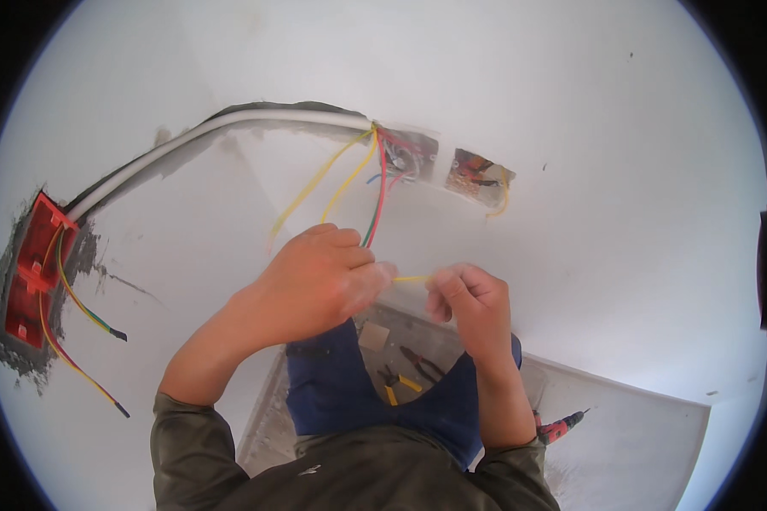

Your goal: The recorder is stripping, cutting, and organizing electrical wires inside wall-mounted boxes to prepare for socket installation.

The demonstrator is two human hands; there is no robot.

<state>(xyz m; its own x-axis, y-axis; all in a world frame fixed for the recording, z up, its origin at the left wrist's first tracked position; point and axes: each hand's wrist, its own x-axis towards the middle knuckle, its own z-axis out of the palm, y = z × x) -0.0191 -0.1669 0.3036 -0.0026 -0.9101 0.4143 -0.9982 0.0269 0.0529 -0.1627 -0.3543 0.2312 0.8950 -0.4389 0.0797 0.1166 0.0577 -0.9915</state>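
Observation:
A short stretch of yellow wire [412, 278] runs between my two hands. My left hand [320, 277] is closed on it, fingers pinched, beneath the wires that hang from the wall. At the wire's other end, my right hand [471, 300] has its fingertips pressed together around it. Red and green wires [380, 200] drop from the end of a white conduit [256, 117] to behind my left hand. More yellow wires [341, 183] hang from the same place, beside a recessed wall box [413, 153]. What lies inside my fingers is hidden.
A second wall box [479, 177] with loose wires sits to the right. Red boxes [36, 272] with taped wires are set in the wall at far left. Between my legs lie yellow-handled pliers [392, 385] and dark-handled pliers [423, 364]. A red drill [561, 427] is at my right.

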